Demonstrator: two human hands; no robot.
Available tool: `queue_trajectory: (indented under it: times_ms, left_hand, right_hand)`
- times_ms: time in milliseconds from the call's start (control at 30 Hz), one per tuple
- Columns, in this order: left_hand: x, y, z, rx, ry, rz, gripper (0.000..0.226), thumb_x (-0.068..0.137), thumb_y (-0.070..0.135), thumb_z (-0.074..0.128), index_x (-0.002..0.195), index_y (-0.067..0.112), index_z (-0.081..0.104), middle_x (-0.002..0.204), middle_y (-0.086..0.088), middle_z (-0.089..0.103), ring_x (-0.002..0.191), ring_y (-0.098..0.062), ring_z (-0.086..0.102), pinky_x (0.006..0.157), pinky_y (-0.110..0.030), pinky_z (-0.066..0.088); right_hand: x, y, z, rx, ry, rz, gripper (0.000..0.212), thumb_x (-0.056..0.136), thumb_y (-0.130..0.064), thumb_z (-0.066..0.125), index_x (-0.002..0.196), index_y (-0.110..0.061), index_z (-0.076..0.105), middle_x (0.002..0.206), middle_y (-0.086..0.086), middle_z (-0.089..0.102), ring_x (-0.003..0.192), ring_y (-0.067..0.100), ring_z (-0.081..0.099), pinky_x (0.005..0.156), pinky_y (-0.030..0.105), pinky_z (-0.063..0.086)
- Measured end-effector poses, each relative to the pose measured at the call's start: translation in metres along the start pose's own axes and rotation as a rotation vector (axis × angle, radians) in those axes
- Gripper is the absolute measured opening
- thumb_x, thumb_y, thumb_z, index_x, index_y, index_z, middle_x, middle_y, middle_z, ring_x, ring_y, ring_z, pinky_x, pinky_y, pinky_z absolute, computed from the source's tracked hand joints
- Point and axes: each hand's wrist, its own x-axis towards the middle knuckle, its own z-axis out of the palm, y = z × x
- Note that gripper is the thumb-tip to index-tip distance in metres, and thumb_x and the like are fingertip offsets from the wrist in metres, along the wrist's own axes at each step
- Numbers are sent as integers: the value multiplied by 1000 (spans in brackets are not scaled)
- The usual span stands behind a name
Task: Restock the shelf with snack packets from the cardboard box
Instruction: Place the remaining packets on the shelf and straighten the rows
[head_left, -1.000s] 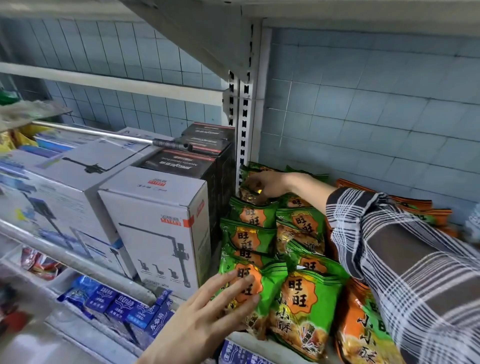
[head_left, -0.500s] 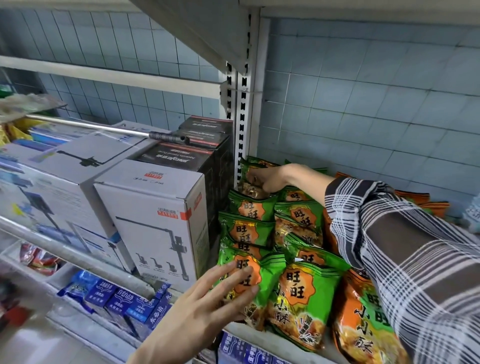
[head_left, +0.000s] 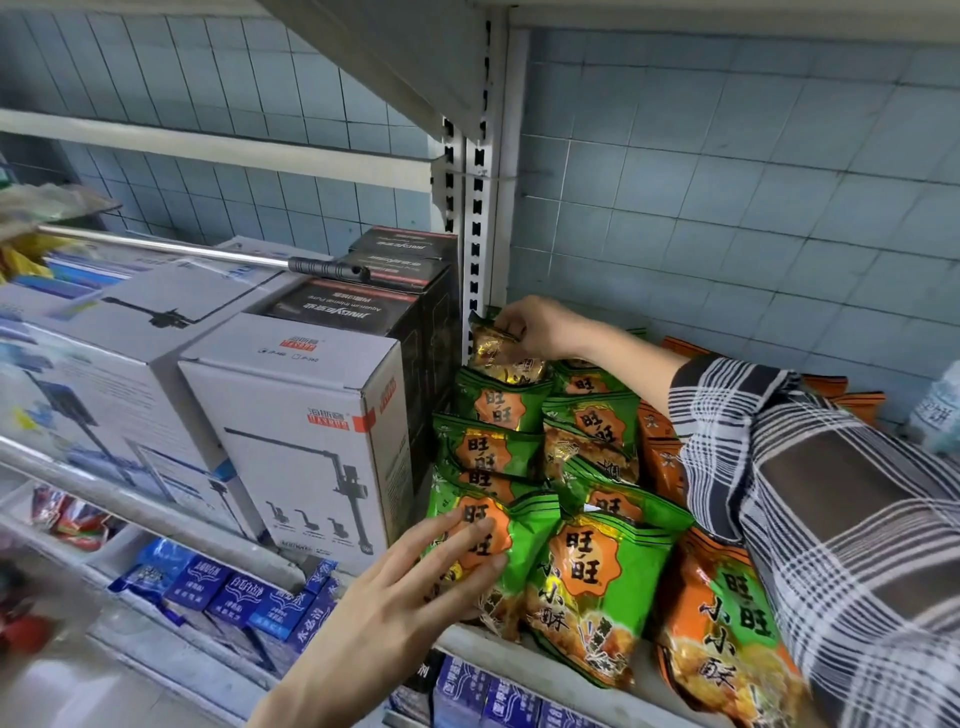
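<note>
Where your left hand (head_left: 415, 587) enters at the lower left, its fingers (head_left: 457, 545) lie straight and a little fanned, flat against the face of the front green packet (head_left: 530, 530). That packet stands at the front lip of the shelf (head_left: 478, 652). You curl nothing round it; only the finger pads touch the wrapper.

Just beside it on the right stands a second green packet (head_left: 592, 587). Next to that is an orange packet (head_left: 727, 634), partly covered by your plaid sleeve (head_left: 831, 519). Below the lip, blue cartons (head_left: 234, 592) sit on the lower level.

Left of the snacks a white box (head_left: 306, 441) stands close against the green row. Black boxes (head_left: 363, 312) stand behind it, and a metal rod (head_left: 182, 249) lies across the tops.

Behind the front pair the green packets (head_left: 493, 447) run back in two overlapping rows, each leaning on the next.

At the far end of the left row your right hand (head_left: 535, 327) hangs over the stack with the wrist bent. Its curled fingers pinch the top edge of the rearmost packet (head_left: 506, 361). This packet sits tilted beside the slotted upright (head_left: 475, 208) in the back corner, touching the packet in front of it. Beyond is the blue tiled wall (head_left: 727, 208).
</note>
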Motion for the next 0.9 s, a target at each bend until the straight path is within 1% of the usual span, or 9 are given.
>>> queue_trajectory:
  times_ms: [100,200,300,367,433,533,700,767,900]
  left_hand:
    - [1,1,-1,-9,-11,-33,69,73,0,35,135,25,50,145,-3,42,133,-21,36,97,-39,41]
    - [3,-1,0,-20,-12,-69,75,70,-5,31,136,24,51,146,-4,42,134,-21,35,92,-34,48]
    - [4,-1,1,-37,-34,-99,79,66,-16,55,134,23,54,147,-2,41,136,-22,35,89,-33,51]
    - [1,-1,2,-24,-91,-123,90,55,-19,72,134,21,55,147,-4,41,135,-23,36,94,-35,46]
    - [0,-2,4,-22,-89,-101,71,72,-1,73,135,22,53,147,-5,42,136,-23,36,98,-38,43]
    - [1,-3,6,-1,-80,-90,44,90,30,47,133,22,49,145,-4,45,135,-22,36,101,-39,42]
    - [0,-5,13,14,-69,-62,41,92,33,44,131,20,50,145,-4,44,136,-22,36,104,-38,40]
    - [0,-6,15,26,-49,-46,41,92,32,44,131,19,49,146,-4,43,136,-22,35,106,-38,36]
    - [1,-7,16,21,-32,-36,41,93,32,43,131,19,49,148,-4,40,137,-21,33,109,-39,30]
  right_hand:
    - [-3,-2,3,-15,146,-3,48,77,-28,78,120,-18,60,120,6,63,106,24,58,83,39,49]
    - [-4,-3,6,-126,106,-44,48,80,-30,74,124,-21,56,124,4,61,110,24,57,81,36,47]
    - [-13,-3,2,-58,140,-96,52,83,-28,70,131,-19,50,130,2,51,118,22,50,95,39,46]
    - [-23,-4,-3,-8,226,-182,40,87,-31,64,123,-17,54,117,-2,51,112,19,52,92,36,47]
    - [-33,-4,-6,-28,149,-228,33,89,-41,59,113,-19,58,103,-8,55,100,17,58,80,31,47]
    - [-44,-3,-2,-237,-74,-178,45,86,-52,59,120,-23,60,106,-7,65,99,16,62,82,30,48]
    - [-43,-3,5,-278,109,-167,25,88,-37,64,108,-23,68,106,-4,70,102,17,63,95,36,44]
    - [-44,-6,6,-270,88,-160,25,88,-38,64,108,-24,67,110,-5,69,104,17,62,99,41,42]
    - [-52,0,1,-162,93,-119,28,90,-40,60,114,-25,63,119,-3,61,109,18,57,92,40,46]
